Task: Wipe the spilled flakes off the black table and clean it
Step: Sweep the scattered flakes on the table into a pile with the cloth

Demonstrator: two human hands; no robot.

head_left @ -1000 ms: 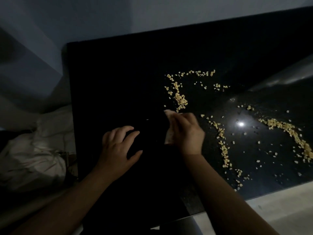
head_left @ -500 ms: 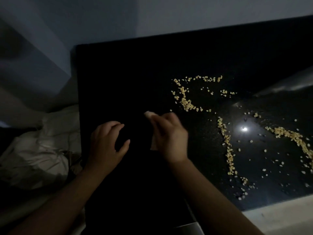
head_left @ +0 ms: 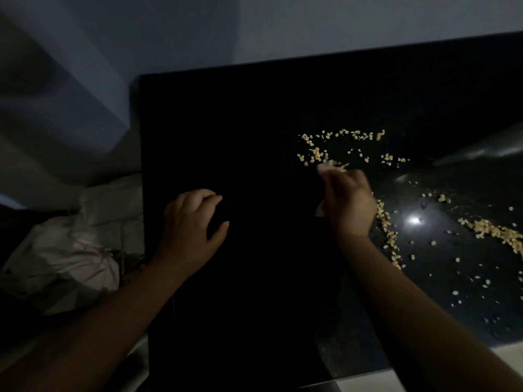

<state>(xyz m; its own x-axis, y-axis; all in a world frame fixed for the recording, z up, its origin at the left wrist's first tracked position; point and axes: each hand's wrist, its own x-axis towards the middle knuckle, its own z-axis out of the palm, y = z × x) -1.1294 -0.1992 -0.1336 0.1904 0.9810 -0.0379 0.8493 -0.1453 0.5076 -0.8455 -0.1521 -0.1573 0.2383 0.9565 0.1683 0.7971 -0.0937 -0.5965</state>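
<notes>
Yellowish flakes [head_left: 342, 135] lie scattered over the right half of the black table [head_left: 226, 123], with another thick trail [head_left: 492, 232] at the far right. My right hand [head_left: 349, 205] grips a pale wad of cloth [head_left: 328, 167], whose tip touches the near edge of the far flake cluster. A narrow line of flakes [head_left: 389, 236] runs just right of that hand. My left hand [head_left: 192, 222] rests on the dark left part of the table, fingers loosely curled, nothing visible in it.
The room is very dim. Crumpled pale fabric [head_left: 70, 250] lies left of the table, below its left edge. A bright light reflection [head_left: 414, 220] shines on the tabletop. Pale floor [head_left: 368, 384] shows past the near edge at bottom right.
My right hand, with the cloth, swung left toward the left hand and has now gone back out to the far flake cluster. The left hand has barely moved.
</notes>
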